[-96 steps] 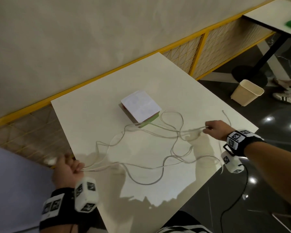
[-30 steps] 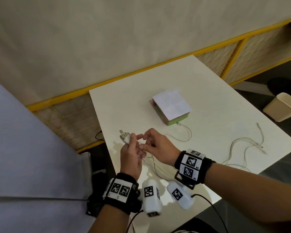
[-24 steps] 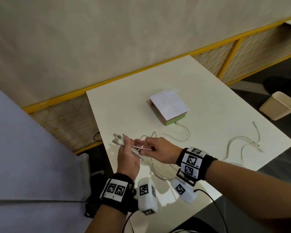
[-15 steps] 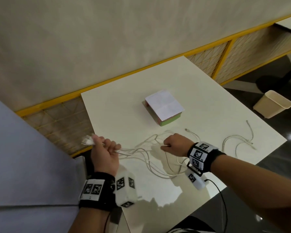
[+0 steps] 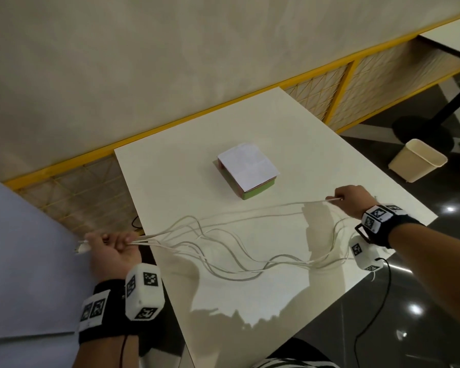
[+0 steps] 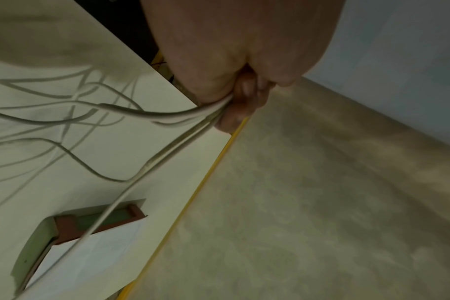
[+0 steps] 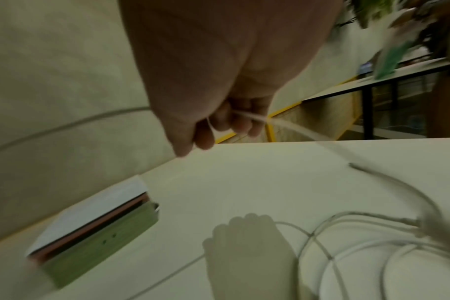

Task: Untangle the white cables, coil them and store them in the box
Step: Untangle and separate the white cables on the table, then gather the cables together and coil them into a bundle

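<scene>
Several white cables (image 5: 223, 248) stretch in loose waves across the white table (image 5: 250, 301). My left hand (image 5: 112, 245) is off the table's left edge and grips their bunched ends in a fist; the plugs stick out on its far side. The left wrist view shows the cables (image 6: 167, 119) leaving that fist (image 6: 239, 95). My right hand (image 5: 348, 200), near the right edge, pinches strands of cable (image 7: 247, 116) and holds them taut above the table. The box (image 5: 247, 171), green with a white paper lid, sits mid-table behind the cables, lid closed.
A yellow-framed mesh railing (image 5: 329, 102) runs along the wall behind the table. A cream waste bin (image 5: 417, 163) stands on the dark floor to the right, beside another table's black base (image 5: 422, 134). Slack cable loops (image 7: 373, 233) lie under my right wrist.
My hands were together at the left front; the right hand has drawn the cables out to the right edge while the left pulled back off the left edge, stretching them.
</scene>
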The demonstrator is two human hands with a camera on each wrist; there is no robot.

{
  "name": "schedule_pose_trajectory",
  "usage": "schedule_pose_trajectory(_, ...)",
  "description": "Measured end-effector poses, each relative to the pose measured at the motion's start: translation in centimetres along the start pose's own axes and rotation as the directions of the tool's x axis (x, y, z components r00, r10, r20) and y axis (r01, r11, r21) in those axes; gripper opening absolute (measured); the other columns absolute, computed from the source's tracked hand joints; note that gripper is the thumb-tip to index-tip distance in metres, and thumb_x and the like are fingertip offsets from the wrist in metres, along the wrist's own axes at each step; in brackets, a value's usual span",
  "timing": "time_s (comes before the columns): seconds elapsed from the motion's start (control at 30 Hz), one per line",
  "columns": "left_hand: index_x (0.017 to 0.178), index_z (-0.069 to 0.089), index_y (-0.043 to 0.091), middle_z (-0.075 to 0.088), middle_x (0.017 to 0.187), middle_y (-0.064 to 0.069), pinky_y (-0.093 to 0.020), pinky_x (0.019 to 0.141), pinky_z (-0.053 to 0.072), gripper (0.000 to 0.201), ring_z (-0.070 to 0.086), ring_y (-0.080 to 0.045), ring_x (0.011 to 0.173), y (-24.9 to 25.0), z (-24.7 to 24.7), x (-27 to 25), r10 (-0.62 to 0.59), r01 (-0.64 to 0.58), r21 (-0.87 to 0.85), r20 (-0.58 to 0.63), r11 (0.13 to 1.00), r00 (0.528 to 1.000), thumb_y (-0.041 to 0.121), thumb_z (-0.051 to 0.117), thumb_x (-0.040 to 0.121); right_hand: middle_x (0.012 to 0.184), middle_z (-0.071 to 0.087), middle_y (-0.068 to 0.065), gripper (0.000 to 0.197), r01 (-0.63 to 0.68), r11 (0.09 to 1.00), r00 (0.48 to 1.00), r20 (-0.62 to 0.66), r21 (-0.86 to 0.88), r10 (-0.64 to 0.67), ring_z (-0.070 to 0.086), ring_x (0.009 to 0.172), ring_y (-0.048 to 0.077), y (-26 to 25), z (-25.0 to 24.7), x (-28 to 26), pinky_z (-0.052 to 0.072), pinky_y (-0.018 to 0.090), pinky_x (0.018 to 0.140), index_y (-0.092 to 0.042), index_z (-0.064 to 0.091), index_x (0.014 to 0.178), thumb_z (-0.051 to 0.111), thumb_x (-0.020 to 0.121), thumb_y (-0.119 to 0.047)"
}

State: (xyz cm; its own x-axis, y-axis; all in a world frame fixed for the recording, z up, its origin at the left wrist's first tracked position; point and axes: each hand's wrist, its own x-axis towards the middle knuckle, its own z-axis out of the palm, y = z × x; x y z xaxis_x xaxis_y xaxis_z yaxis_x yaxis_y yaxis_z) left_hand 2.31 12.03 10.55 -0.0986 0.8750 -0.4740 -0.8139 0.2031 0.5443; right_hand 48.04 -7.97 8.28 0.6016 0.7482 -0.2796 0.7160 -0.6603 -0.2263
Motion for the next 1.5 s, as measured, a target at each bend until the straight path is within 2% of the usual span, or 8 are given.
schedule_pose_trajectory(0.2,0.043,0.043,0.023,0.024,0.038,0.009,-0.016,0.041,0.032,0.049,0.024,-0.007,0.036,-1.5,0.8,-0.6,-0.026,0.025,0.040,0.017,0.999,1.000,0.031,0.052,0.091,0.097,0.061,0.025,0.029,-0.090,0.978,0.973,-0.228,-0.186,0.046,0.056,0.093,0.042,2.8,-0.7,0.2,0.045,0.048,0.081,-0.001,0.059,0.097,0.055,0.089,-0.028)
schedule_pose_trajectory(0.43,0.043,0.043,0.024,0.025,0.041,0.008,-0.019,0.044,0.037,0.053,0.026,-0.007,0.036,-3.8,1.3,-2.1,-0.094,0.091,0.128,0.015,0.988,0.995,0.033,0.054,0.094,0.137,0.042,0.009,0.053,-0.075,0.938,0.986,0.117,-0.339,0.121,0.039,0.126,0.030,2.3,1.9,-1.1,0.036,0.042,0.106,-0.023,0.046,0.132,0.058,0.081,-0.017)
schedule_pose_trajectory(0.57,0.048,0.038,0.024,0.023,0.038,0.009,-0.017,0.043,0.036,0.050,0.024,-0.007,0.033,-4.0,1.6,-2.8,-0.125,0.112,0.217,0.047,0.970,0.991,0.025,0.047,0.097,0.155,0.019,0.009,0.079,0.123,0.965,0.985,0.150,-0.230,-0.090,0.017,0.142,0.029,-4.1,2.0,-2.2,0.021,0.044,0.114,-0.022,0.022,0.146,0.058,0.076,-0.009)
schedule_pose_trajectory(0.8,0.054,0.030,0.021,0.026,0.039,0.007,-0.026,0.055,0.043,0.047,0.031,-0.009,0.035,-5.0,2.8,-5.5,-0.249,0.191,0.321,0.147,0.928,0.957,0.027,0.044,0.099,0.155,0.020,0.007,0.090,0.643,0.673,0.663,0.174,0.365,-0.728,0.016,0.144,0.018,-23.8,1.8,-8.6,0.016,0.027,0.116,-0.012,0.012,0.147,0.069,0.080,-0.029)
schedule_pose_trajectory(1.0,0.060,0.038,0.017,0.067,0.066,-0.006,-0.035,0.067,0.051,0.047,0.065,-0.020,0.072,-4.4,2.2,-5.9,-0.367,0.220,0.414,0.317,0.883,0.875,0.041,0.031,0.100,0.098,0.070,0.010,0.052,0.439,0.695,0.686,0.286,0.570,-0.668,0.063,0.078,0.016,-28.3,5.1,-9.1,0.047,0.024,0.075,-0.012,0.037,0.131,0.056,0.082,-0.017)
schedule_pose_trajectory(1.27,0.087,0.073,0.029,0.069,0.105,0.010,-0.036,0.090,0.031,0.047,0.055,-0.012,0.109,-3.9,0.7,-5.6,-0.439,0.071,0.769,0.283,0.635,0.853,0.045,0.030,0.099,0.055,0.037,-0.011,0.023,0.668,0.694,0.668,0.195,0.270,-0.719,0.038,0.051,0.014,-26.7,5.2,-9.9,0.030,0.030,0.061,-0.014,0.040,0.079,0.038,0.097,-0.028)
schedule_pose_trajectory(1.4,0.118,0.059,0.022,0.062,0.113,0.003,-0.031,0.080,0.041,0.027,0.054,-0.018,0.113,-3.1,0.5,-4.4,-0.327,0.059,0.789,0.184,0.611,0.927,0.033,0.045,0.098,0.057,0.040,-0.001,0.026,0.643,0.750,0.716,0.226,0.155,-0.660,0.041,0.059,0.027,-25.5,3.2,-9.3,0.029,0.031,0.059,-0.011,0.040,0.075,0.038,0.096,-0.027)
schedule_pose_trajectory(1.5,0.146,0.033,0.020,0.045,0.141,0.003,-0.034,0.101,0.038,0.059,0.044,-0.015,0.127,-2.3,0.4,-3.6,-0.193,-0.157,0.882,0.265,0.444,0.945,0.034,0.055,0.093,0.057,0.040,0.002,0.028,0.643,0.763,0.720,0.294,0.058,-0.629,0.044,0.062,0.029,-24.5,1.8,-8.7,0.031,0.033,0.058,-0.007,0.043,0.074,0.039,0.094,-0.026)
